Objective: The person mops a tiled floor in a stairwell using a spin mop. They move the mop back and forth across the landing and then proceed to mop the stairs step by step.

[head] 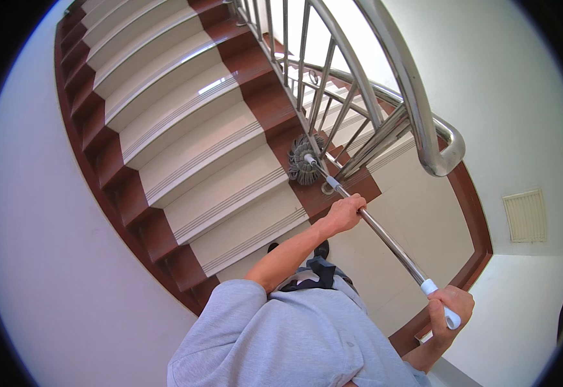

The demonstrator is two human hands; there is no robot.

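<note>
A mop with a steel handle [390, 238] runs diagonally from the lower right towards the upper left. My left hand [347, 213] is closed around the handle's middle part, near a pale collar. At the handle's top end, my right hand [451, 307] grips the pale plastic grip. The grey string mop head [303, 162] lies on the dark red border at the side of a low stair step, against the foot of the railing. Part of its strings is hidden behind the railing's bottom bar.
Cream stairs [214, 193] with red-brown edges rise to the upper left. A stainless steel railing [414, 96] curves beside the mop, its end jutting above the landing [407, 208]. Beyond it is another flight. A vent cover [525, 216] sits on the right wall.
</note>
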